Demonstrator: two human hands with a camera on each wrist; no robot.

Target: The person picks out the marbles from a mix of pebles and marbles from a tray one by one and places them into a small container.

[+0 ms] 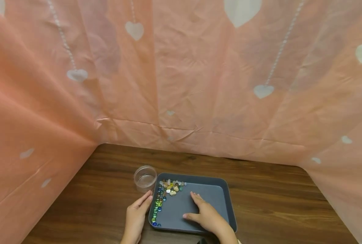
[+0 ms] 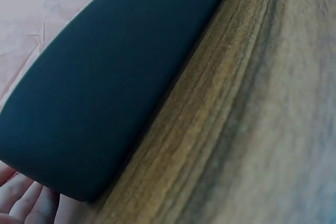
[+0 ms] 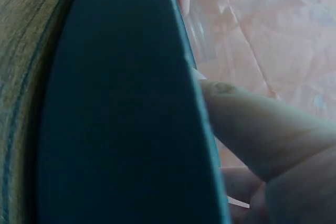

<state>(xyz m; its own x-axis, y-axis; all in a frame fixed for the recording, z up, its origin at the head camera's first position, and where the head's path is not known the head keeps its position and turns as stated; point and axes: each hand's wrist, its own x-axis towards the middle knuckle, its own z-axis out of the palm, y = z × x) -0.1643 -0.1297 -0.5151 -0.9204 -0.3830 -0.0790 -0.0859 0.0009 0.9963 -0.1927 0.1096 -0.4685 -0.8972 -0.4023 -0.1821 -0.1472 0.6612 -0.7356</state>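
Note:
A shallow dark grey tray (image 1: 209,195) lies on the wooden table. Glass marbles (image 1: 158,203) in green and blue line its left side, and small pale and yellowish stones (image 1: 172,193) are gathered toward its back left corner. Fairly straight fingers of my left hand (image 1: 135,215) lie against the outside of the tray's left wall. Over the tray's bare right half, my right hand (image 1: 207,216) has its fingers and thumb spread, holding nothing. In the right wrist view the tray's outer wall (image 3: 121,103) hides most of what the right fingers are over.
A clear round plastic container (image 1: 145,177) stands just beyond the tray's back left corner, with nothing visible inside. Brown wooden tabletop (image 1: 275,203) surrounds the tray. A pink curtain (image 1: 193,84) with white hearts encloses the back and sides.

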